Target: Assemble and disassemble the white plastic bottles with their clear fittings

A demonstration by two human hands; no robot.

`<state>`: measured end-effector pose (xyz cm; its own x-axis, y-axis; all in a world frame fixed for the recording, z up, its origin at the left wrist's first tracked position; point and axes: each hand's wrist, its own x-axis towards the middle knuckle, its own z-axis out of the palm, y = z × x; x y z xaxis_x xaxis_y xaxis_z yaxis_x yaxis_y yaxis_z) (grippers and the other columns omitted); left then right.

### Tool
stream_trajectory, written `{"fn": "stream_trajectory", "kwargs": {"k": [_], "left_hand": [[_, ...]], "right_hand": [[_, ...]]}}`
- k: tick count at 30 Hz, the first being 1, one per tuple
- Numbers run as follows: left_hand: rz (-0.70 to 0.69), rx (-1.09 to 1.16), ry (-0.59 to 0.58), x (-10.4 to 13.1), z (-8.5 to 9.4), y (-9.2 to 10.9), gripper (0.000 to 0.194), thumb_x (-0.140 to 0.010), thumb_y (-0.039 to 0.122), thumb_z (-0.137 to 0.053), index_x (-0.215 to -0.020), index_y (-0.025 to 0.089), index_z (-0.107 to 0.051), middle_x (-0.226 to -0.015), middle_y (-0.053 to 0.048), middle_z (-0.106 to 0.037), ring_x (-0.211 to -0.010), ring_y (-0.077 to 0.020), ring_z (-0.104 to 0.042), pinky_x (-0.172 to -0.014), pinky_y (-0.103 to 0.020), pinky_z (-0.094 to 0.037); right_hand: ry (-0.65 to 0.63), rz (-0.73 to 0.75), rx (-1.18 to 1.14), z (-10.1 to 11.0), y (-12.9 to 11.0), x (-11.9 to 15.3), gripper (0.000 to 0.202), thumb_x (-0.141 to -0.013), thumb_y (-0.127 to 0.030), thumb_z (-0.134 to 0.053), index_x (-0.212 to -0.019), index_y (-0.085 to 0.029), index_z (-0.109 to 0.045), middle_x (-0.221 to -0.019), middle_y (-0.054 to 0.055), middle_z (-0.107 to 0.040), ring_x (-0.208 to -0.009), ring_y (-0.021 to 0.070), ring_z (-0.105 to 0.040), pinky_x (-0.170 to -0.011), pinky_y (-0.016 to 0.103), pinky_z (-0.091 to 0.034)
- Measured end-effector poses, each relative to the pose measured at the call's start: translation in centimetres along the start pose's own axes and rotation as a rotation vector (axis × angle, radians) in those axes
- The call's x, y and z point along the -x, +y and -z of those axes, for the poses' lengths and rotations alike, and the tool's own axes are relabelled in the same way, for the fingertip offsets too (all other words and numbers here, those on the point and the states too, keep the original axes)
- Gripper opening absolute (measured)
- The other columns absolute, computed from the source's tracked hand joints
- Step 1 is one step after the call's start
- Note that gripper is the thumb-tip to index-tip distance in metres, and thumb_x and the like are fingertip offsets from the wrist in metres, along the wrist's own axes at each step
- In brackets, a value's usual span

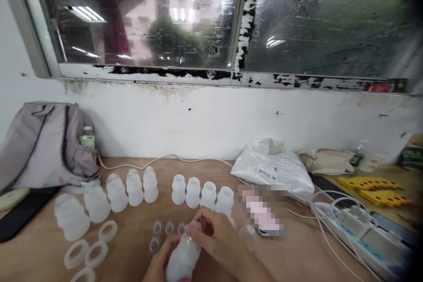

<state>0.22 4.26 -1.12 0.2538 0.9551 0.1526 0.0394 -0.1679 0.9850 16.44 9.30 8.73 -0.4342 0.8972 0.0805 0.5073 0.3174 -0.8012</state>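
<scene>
Left hand (162, 256) curls around a frosted white bottle (183, 259) at the bottom centre of the frame, its fingers closed on the side, while the right hand (216, 234) pinches the clear top (195, 228) at its mouth. As far as the picture shows, five bottles (116, 193) standing in an arc at centre left carry clear tops. Four more (193, 193), right of them, appear to have none; this looks like a part-finished batch, with the held bottle in between. Small clear pieces (157, 228) lie just beside the left hand, and pale rings (96, 254) lie loose at lower left, apart from any bottle. Whether the held top is fully seated is too blurred to tell.
</scene>
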Motion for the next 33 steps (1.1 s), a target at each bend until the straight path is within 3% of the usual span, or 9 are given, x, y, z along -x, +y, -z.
{"fn": "stream_trajectory", "kwargs": {"k": [4, 8, 11, 15, 21, 33], "left_hand": [[-0.077, 0.077, -0.002, 0.4, -0.6, 0.6, 0.063, -0.060, 0.045, -0.067, -0.112, 0.020, -0.041, -0.100, -0.006, -0.052, -0.087, -0.0185, -0.048, -0.079, -0.029, -0.037], [0.013, 0.053, -0.030, 0.7, -0.1, 1.0, 0.060, -0.059, 0.034, -0.070, -0.110, 0.018, -0.043, -0.089, -0.002, -0.051, -0.077, -0.0138, -0.045, -0.069, -0.023, -0.037], [0.089, 0.012, -0.066, 0.6, 0.2, 1.3, 0.050, -0.060, 0.030, -0.069, -0.103, 0.014, -0.049, -0.078, 0.000, -0.049, -0.066, -0.0099, -0.041, -0.060, -0.020, -0.034], [0.069, -0.034, -0.043, 0.4, 0.1, 1.2, 0.046, -0.063, 0.028, -0.065, -0.104, 0.013, -0.050, -0.075, 0.001, -0.048, -0.064, -0.0093, -0.039, -0.057, -0.019, -0.033], [0.010, -0.167, 0.042, 0.8, -0.5, 1.5, 0.042, -0.067, 0.027, -0.060, -0.105, 0.012, -0.050, -0.079, -0.001, -0.053, -0.067, -0.0118, -0.044, -0.061, -0.022, -0.037], [-0.033, -0.327, 0.175, 1.1, -1.2, 1.2, 0.039, -0.071, 0.029, -0.055, -0.106, 0.015, -0.048, -0.078, -0.002, -0.057, -0.068, -0.0148, -0.049, -0.061, -0.024, -0.039]], "right_hand": [[0.007, 0.048, 0.104, 0.0, -0.2, 0.3, 0.031, -0.074, -0.048, -0.051, -0.067, -0.018, -0.051, -0.051, -0.005, -0.046, -0.050, 0.0088, -0.041, -0.047, 0.021, -0.027], [0.016, 0.139, 0.102, 0.4, -0.3, 0.1, 0.033, -0.077, -0.049, -0.047, -0.071, -0.017, -0.056, -0.059, -0.001, -0.052, -0.053, 0.0101, -0.044, -0.050, 0.022, -0.032], [-0.057, 0.166, -0.013, 0.8, -0.8, 0.1, 0.031, -0.078, -0.046, -0.048, -0.084, -0.019, -0.061, -0.064, 0.001, -0.056, -0.052, 0.0105, -0.046, -0.049, 0.023, -0.035], [-0.185, 0.143, -0.163, 1.2, -1.1, 0.3, 0.031, -0.074, -0.043, -0.054, -0.098, -0.025, -0.060, -0.078, 0.003, -0.060, -0.057, 0.0131, -0.053, -0.050, 0.025, -0.041], [-0.066, 0.124, -0.111, 0.8, -0.1, -0.2, 0.028, -0.073, -0.044, -0.055, -0.086, -0.021, -0.063, -0.069, 0.004, -0.061, -0.060, 0.0167, -0.054, -0.057, 0.030, -0.042], [-0.037, 0.172, -0.112, -0.4, 0.1, -0.1, 0.027, -0.071, -0.041, -0.059, -0.083, -0.018, -0.061, -0.066, 0.002, -0.058, -0.059, 0.0138, -0.050, -0.055, 0.027, -0.039]]}}
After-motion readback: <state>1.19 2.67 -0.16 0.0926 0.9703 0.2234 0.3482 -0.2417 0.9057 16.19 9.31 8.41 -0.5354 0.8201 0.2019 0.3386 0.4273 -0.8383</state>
